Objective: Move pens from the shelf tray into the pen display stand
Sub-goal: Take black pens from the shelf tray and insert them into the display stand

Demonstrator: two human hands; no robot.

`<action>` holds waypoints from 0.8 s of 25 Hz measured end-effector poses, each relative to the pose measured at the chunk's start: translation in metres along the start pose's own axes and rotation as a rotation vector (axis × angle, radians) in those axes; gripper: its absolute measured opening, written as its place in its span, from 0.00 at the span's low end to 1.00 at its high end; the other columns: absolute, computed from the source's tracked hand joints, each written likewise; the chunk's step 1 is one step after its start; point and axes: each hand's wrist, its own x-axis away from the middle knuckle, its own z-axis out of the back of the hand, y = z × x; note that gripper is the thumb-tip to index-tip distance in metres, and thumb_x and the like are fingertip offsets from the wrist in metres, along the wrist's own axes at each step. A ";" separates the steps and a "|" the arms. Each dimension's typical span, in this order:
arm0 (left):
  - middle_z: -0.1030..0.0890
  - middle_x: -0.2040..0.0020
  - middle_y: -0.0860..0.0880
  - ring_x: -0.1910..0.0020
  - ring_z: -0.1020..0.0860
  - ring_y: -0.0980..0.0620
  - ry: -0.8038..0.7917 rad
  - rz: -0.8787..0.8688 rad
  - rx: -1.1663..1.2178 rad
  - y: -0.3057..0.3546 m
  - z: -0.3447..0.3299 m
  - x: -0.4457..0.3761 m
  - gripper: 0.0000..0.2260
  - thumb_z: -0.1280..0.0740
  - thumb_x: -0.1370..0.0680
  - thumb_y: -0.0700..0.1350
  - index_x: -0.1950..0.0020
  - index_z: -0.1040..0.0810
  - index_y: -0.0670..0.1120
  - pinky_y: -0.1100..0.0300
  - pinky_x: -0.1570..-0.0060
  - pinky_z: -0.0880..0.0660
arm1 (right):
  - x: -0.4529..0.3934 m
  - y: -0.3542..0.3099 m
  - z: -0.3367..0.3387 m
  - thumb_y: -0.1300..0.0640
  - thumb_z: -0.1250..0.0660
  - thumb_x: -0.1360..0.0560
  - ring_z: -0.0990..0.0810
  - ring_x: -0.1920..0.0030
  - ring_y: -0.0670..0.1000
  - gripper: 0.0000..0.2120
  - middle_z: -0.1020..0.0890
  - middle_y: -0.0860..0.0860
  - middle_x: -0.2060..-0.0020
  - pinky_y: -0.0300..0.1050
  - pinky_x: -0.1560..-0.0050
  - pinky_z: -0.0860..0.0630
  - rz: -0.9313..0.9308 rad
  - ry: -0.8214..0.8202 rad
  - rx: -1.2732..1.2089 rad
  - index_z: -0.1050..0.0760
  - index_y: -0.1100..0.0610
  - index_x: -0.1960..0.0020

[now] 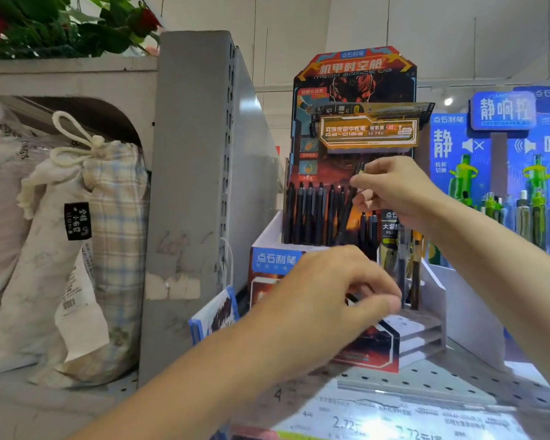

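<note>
**Pens going into the display stand on a shop shelf**

A grey perforated metal shelf (442,381) carries the goods, with a grey upright divider (188,185) at its left and pale walls behind. Left of the divider lie cloth drawstring bags (86,249). A blue pen display (496,160) stands at the right.

The pen display stand (353,90), printed in red and orange, sits in the middle of the shelf; a row of black pens (315,214) stands upright in its rear tier, and a few more stand in a lower tier at its right.

The right hand (394,188) is raised before the stand, its fingers pinching a dark pen (350,211) that leans among the rear row. The left hand (324,296) hovers low at the stand's front, fingers curled, pinching something small and dark; I cannot tell what.
</note>
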 end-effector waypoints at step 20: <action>0.20 0.52 0.57 0.53 0.23 0.63 -0.245 0.125 -0.047 0.001 -0.024 0.028 0.08 0.26 0.24 0.52 0.46 0.14 0.53 0.71 0.55 0.27 | -0.007 -0.008 -0.016 0.59 0.25 0.25 0.13 0.67 0.54 0.13 0.17 0.61 0.60 0.47 0.66 0.16 0.019 -0.047 0.091 0.30 0.58 0.59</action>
